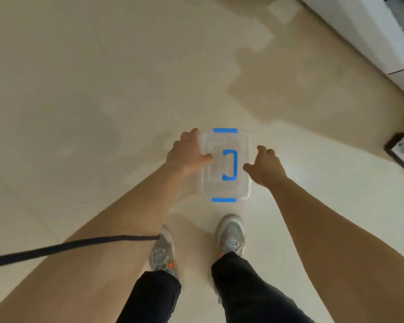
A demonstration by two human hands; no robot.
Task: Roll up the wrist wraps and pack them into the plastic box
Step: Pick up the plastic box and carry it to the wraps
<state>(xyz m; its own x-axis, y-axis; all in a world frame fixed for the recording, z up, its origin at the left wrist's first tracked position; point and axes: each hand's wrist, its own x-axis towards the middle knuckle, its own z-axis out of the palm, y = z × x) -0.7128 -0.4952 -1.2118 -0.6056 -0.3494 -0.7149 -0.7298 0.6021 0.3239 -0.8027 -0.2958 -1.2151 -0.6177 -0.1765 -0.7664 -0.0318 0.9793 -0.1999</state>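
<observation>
floor [79,89]: pale tiles, grey shoes [231,231] below box.
plastic box [216,185]: clear, blue latches, lid on, between both hands.
left hand [184,155]: arm extended, thumb on lid, fingers curled round left edge.
right hand [265,167]: arm extended, thumb on lid, fingers curled round right edge.

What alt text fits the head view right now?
The left hand and right hand hold a clear plastic box by its sides, lid on, blue handle on top. Grey shoes stand on a pale floor; no wrist wraps show.
</observation>
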